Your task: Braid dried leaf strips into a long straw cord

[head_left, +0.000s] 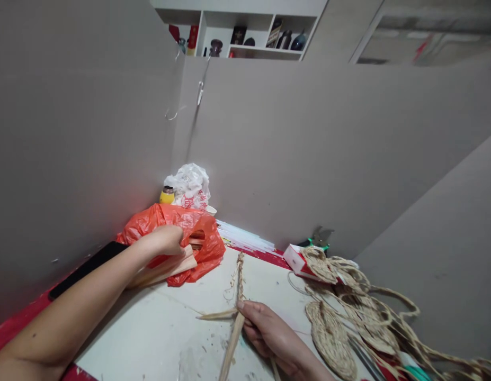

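My right hand [267,330] pinches a thin braid [240,275] of pale dried plant strips between thumb and fingers. The braid runs away from me over the white board. From the pinch, one loose strip [217,316] points left and a wider strip [231,349] comes down towards me. My left hand [168,241] is at the mouth of a red plastic bag [209,251], its fingers hidden from view. Beside that hand, a broad pale strip [177,267] sticks out of the bag, with brownish strips visible inside.
Coiled braided cord and woven sole-shaped pieces [331,338] lie at right, near a red-and-white box [298,262] and green-handled pliers [320,238]. White sticks [245,236] lie along the wall. A black flat object [86,267], yellow jar [167,195] and white bag [192,182] are at left.
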`<state>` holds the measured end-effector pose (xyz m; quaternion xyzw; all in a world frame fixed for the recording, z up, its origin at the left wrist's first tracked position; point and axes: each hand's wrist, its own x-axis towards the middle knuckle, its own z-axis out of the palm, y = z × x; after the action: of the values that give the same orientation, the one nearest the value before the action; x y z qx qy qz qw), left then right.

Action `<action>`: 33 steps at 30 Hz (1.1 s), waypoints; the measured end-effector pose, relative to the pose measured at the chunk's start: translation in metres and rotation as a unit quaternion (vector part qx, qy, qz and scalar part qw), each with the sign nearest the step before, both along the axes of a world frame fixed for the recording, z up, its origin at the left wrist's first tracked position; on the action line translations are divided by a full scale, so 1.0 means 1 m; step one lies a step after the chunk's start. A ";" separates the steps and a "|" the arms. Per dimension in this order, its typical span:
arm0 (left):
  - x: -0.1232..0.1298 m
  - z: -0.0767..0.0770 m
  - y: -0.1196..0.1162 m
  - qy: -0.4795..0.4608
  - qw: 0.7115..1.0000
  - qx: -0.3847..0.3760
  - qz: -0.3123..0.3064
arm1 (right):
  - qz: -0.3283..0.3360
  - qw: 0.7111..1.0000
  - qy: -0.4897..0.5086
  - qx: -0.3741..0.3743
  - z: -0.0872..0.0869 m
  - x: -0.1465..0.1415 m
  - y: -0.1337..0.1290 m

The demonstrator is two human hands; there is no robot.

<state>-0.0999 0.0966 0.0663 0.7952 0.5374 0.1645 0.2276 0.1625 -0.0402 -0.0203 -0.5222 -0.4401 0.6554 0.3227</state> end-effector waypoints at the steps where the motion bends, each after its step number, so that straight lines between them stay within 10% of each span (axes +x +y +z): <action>1: 0.000 -0.003 0.002 -0.012 1.000 -0.010 -0.007 | 0.000 1.000 0.000 -0.002 0.000 0.000 0.000; 12: 0.009 0.013 -0.003 -0.256 0.952 -0.118 -0.120 | 0.002 1.000 0.006 -0.003 0.002 -0.001 0.001; 22: 0.035 -0.016 -0.015 -0.343 0.864 -0.339 -0.147 | 0.006 1.000 0.021 -0.002 0.002 0.002 0.000; 33: 0.067 -0.043 -0.043 -0.322 0.878 -0.331 -0.124 | 0.015 0.999 0.036 0.006 0.003 0.004 0.001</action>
<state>-0.0331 0.0536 0.0237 0.6368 0.3544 0.1944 0.6566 0.1666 -0.0387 -0.0173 -0.4896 -0.4401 0.6756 0.3319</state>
